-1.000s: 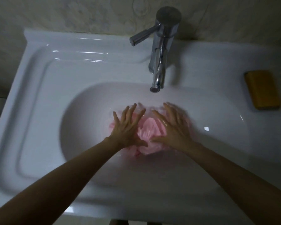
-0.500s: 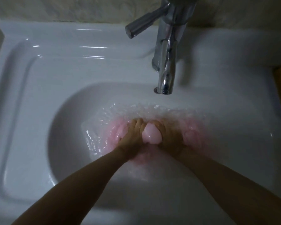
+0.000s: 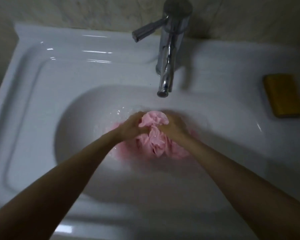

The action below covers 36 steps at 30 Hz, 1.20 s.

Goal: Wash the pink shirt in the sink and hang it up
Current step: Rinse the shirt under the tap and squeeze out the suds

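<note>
The pink shirt (image 3: 156,134) is wet and bunched up in the bowl of the white sink (image 3: 87,104), partly under water. My left hand (image 3: 132,125) grips the bunch from the left. My right hand (image 3: 173,126) grips it from the right. Between the two hands a wad of pink cloth sticks up above the water, and more of the shirt trails down toward me below them. The fingers of both hands are mostly hidden in the cloth.
A chrome tap (image 3: 168,54) with a lever pointing left stands behind the bowl, its spout just beyond my hands. A yellow bar of soap (image 3: 282,96) lies on the sink's right ledge. On the left of the sink is a flat ribbed ledge (image 3: 24,104).
A second ago both hands lay flat with spread fingers on the shirt. They then curled round it, and now they hold a wad of it raised above the water.
</note>
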Available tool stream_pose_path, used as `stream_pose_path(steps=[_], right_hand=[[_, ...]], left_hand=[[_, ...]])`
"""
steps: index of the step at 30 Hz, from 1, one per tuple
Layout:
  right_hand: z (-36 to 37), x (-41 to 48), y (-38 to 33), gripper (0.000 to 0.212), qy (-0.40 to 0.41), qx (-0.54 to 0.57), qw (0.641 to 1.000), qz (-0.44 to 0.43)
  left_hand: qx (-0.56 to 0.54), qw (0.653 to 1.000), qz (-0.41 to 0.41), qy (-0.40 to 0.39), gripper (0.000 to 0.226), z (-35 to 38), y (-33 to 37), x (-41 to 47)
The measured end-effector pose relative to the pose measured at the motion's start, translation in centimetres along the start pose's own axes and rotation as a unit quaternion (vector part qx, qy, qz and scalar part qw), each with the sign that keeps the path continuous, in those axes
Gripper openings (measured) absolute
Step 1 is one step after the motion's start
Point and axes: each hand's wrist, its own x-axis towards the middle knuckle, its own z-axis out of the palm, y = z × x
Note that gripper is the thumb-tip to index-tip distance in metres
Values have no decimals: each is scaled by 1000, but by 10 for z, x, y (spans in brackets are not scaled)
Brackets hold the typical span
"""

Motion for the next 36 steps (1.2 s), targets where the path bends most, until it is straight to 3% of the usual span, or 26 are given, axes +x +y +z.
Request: stream_pose_path(steps=[4,8,11,13,15,17,19,21,25,27,29,31,33,34,36], right_hand=[[-27,-30,-21,33,11,115,990,-76],[-48,-64,-58,26,-3,329,943,-60],[-58,-75,-75,27,-43,466,883,-29],[-64,-80,-83,36,-56,573,817,12],[-65,-83,-87,44,-42,651,758,10],[-64,-86,-87,27,-26,708,706,-1],[-59,-86,-79,39,-19,736,677,-17],[-62,-86,-71,23,-8,725,689,1],[-64,-86,-22,29,25,668,739,89],[-56,-81,14,38,59,583,800,130],[-49,-79,37,33,59,477,863,158],[-41,-76,58,32,94,435,867,225],[-33,-77,65,29,193,391,863,256],[-29,-77,63,33,222,349,875,253],[-16,-73,50,55,218,244,917,226]], left_hand=[[-122,992,18,-29,27,-26,27,-50],[-237,970,-39,40,79,-23,39,-71],[-395,906,-82,126,72,-16,69,-68],[-485,857,-139,102,77,-15,79,-71],[-549,811,-185,78,66,-18,82,-68],[-549,819,-160,56,44,-13,86,-66],[-531,836,-136,20,38,-5,84,-70],[-525,839,-145,20,34,-2,77,-70],[-438,878,-175,81,24,-7,75,-72],[-328,936,-85,97,23,-13,69,-69],[-189,980,-31,44,25,-16,59,-71],[20,999,-25,-38,50,-14,46,-73],[317,947,-29,-50,86,-4,32,-72],[390,919,-40,-37,102,5,26,-72],[397,913,-83,-44,123,26,17,-74]])
